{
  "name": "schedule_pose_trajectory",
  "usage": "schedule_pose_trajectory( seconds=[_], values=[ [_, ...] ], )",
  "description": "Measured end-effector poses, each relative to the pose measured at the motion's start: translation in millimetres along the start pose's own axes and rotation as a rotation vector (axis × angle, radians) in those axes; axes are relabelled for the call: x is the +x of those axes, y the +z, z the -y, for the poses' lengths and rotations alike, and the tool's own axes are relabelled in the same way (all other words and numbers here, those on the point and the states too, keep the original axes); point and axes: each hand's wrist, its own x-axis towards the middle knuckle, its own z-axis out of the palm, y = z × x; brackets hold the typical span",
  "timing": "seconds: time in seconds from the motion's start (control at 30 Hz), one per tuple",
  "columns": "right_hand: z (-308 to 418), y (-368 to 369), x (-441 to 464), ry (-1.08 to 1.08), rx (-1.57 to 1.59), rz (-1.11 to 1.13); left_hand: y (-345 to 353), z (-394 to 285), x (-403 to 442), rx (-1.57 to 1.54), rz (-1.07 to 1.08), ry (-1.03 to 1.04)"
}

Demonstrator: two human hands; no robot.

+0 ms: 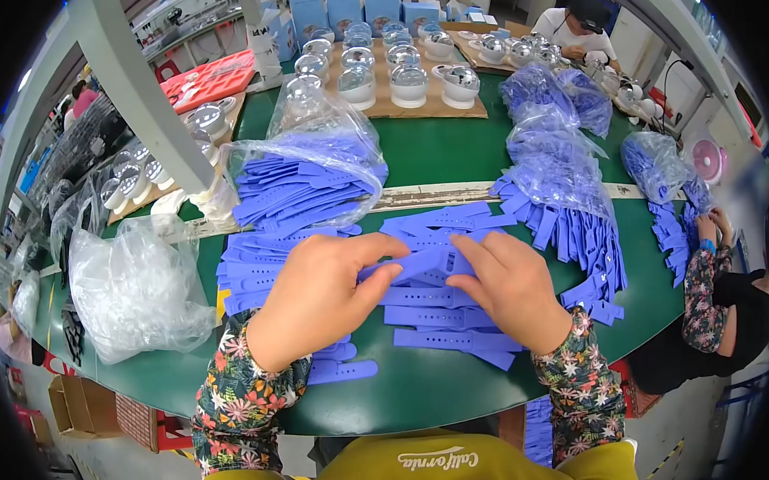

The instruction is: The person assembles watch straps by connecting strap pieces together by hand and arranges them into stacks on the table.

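A blue watch strap (420, 263) is stretched between my two hands above the green table. My left hand (325, 285) pinches one end between thumb and fingers. At the buckle end, my right hand (505, 279) grips the strap with thumb and fingers closed. Beneath them lie many loose blue straps (444, 316), some with rows of holes, in a stack to the right. Another spread of straps (253, 267) reaches out from behind my left hand, partly hidden by it.
An open plastic bag of straps (313, 170) lies beyond my hands; another bag (557, 159) spills straps at right. A crumpled clear bag (138, 289) sits at left. Round white-and-clear devices (409, 86) stand on cardboard behind. Co-workers sit at right (731, 319) and far right back (577, 30).
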Motion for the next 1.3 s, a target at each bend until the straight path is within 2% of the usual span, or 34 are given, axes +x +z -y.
schedule_pose_trajectory(
  seconds=[0.07,0.13,0.37,0.73,1.07,1.3],
  values=[
    [2.6,0.0,0.1,-0.034,-0.010,-0.002,0.5,-0.4,-0.8,0.032,0.046,-0.056],
    [4.4,0.8,0.9,-0.095,-0.012,0.029,3.6,1.5,-1.3,0.128,0.034,0.035],
    [4.2,13.4,-0.6,-0.182,0.069,-0.016,20.4,5.1,1.3,0.066,0.088,0.055],
    [-4.8,3.7,-0.4,-0.099,0.115,-0.033,11.3,21.1,4.9,-0.001,0.070,0.170],
    [-5.7,4.7,0.4,-0.107,0.119,-0.048,19.5,21.2,8.2,-0.053,0.038,0.130],
    [4.4,7.6,0.7,0.024,0.173,-0.027,30.7,15.1,7.8,-0.102,0.070,0.094]
  ],
)
